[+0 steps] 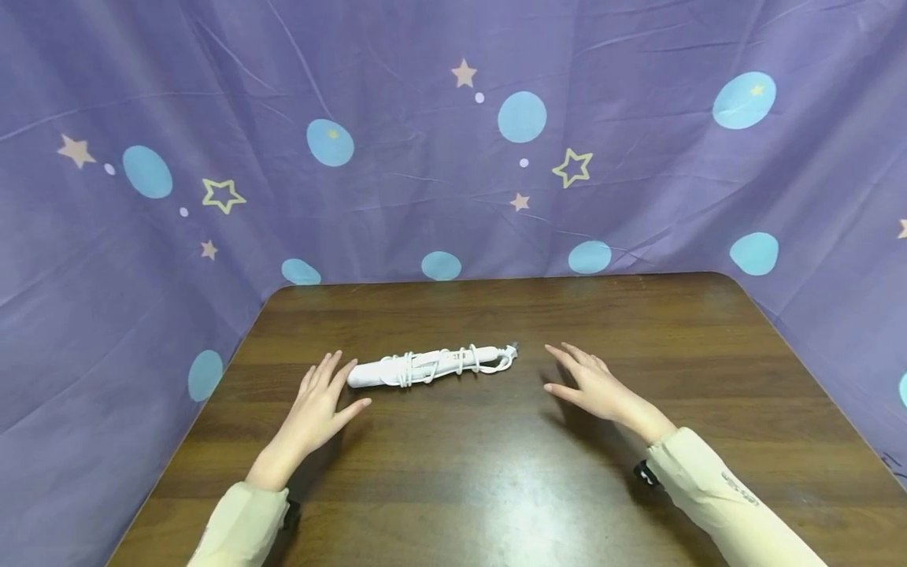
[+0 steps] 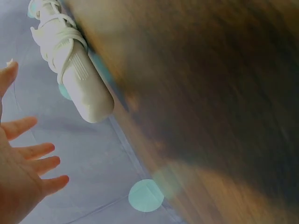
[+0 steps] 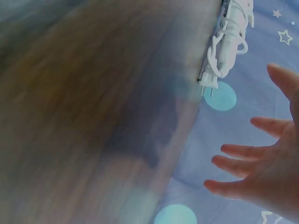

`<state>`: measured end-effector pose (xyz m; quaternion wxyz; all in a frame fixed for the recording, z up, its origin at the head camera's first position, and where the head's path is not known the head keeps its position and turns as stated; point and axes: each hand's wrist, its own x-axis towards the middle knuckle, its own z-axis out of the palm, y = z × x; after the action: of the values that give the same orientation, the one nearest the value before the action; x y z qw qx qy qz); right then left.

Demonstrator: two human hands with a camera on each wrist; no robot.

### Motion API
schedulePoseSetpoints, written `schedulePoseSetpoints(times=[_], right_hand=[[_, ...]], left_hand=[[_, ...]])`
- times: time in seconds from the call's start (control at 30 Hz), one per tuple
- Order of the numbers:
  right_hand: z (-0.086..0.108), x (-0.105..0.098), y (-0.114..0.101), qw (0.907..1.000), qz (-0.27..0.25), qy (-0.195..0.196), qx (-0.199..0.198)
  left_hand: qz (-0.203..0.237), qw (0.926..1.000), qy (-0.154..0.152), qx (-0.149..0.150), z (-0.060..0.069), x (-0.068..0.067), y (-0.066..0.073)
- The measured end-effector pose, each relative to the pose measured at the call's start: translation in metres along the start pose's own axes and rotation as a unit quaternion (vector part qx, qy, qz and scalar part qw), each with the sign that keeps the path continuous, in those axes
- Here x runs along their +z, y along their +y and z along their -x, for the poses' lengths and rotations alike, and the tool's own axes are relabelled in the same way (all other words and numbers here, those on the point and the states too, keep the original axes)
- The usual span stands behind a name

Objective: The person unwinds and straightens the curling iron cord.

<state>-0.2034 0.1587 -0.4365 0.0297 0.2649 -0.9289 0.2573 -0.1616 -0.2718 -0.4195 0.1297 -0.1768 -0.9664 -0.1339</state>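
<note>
A long white appliance, which looks like a hair straightener (image 1: pixel 368 373), lies across the middle of the wooden table. Its white power cord (image 1: pixel 407 368) is wound round the body several times, and the two-pin plug (image 3: pixel 208 84) sticks out at the right end. My left hand (image 1: pixel 315 411) hovers by the appliance's left end with fingers spread; whether the index finger touches it I cannot tell. On the other side, my right hand (image 1: pixel 598 391) is held over the table, apart from the plug end, its fingers straight and holding nothing.
The brown wooden table (image 1: pixel 496 441) has rounded far corners. Behind it and along both sides hangs a purple curtain (image 1: pixel 425 157) with stars and blue dots. Light glares off the tabletop near the front.
</note>
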Motion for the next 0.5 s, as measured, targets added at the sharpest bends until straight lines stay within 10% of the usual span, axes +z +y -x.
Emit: schedulePoseSetpoints(times=[0.5], right_hand=[[-0.04, 0.017, -0.004, 0.9858, -0.168, 0.006, 0.002]], left_hand=[[0.05, 0.996, 0.07, 0.019, -0.021, 0.013, -0.007]])
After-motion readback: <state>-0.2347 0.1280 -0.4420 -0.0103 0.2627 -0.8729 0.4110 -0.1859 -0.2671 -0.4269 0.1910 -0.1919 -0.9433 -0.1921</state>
